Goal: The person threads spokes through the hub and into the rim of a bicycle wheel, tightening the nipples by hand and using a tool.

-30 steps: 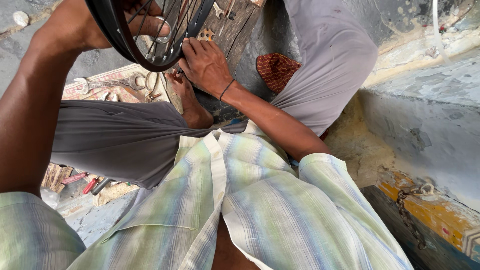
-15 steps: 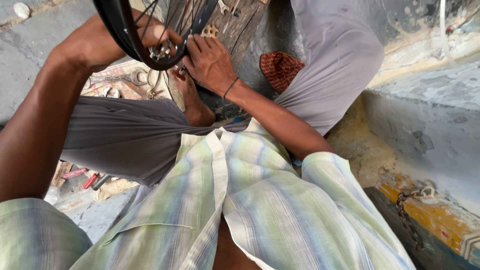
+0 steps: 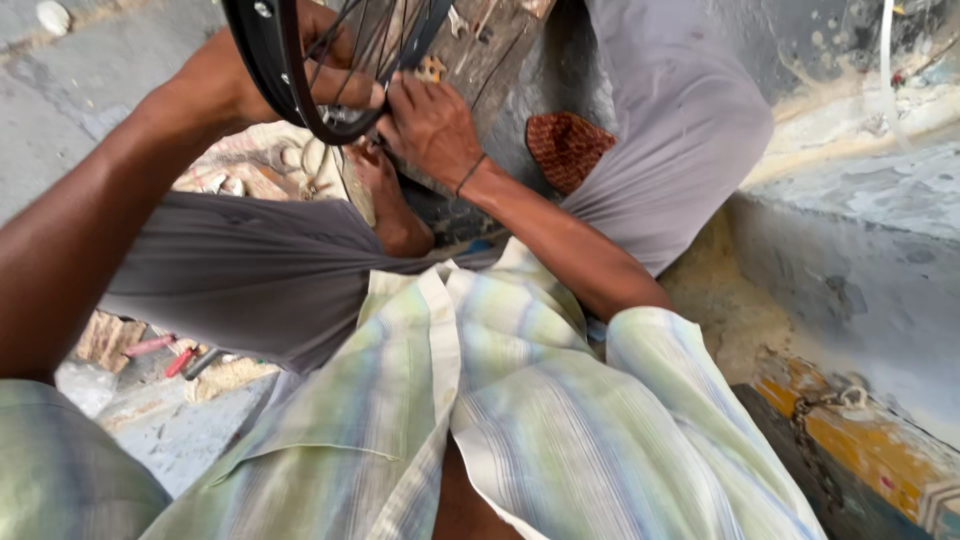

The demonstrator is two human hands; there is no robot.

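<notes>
A black bicycle wheel rim (image 3: 268,62) with thin metal spokes (image 3: 372,40) stands at the top of the view, above my lap. My left hand (image 3: 322,70) reaches through from behind the rim and grips it at its lower edge. Beside it, my right hand (image 3: 432,122) has its fingers closed on the spokes near the rim; a thin dark band circles that wrist. I cannot tell whether a small tool sits under its fingers. My bare foot (image 3: 385,195) rests just under the rim.
I sit on the ground in grey trousers (image 3: 250,275) and a pale striped shirt. A wooden box (image 3: 505,55) stands behind the wheel. A reddish patterned cloth (image 3: 568,148) lies by my right knee. Red-handled tools (image 3: 165,355) lie at left. A concrete ledge (image 3: 850,260) rises at right.
The wheel rim and my left hand have shifted right and down, closer to my right hand. The right hand stays on the spokes.
</notes>
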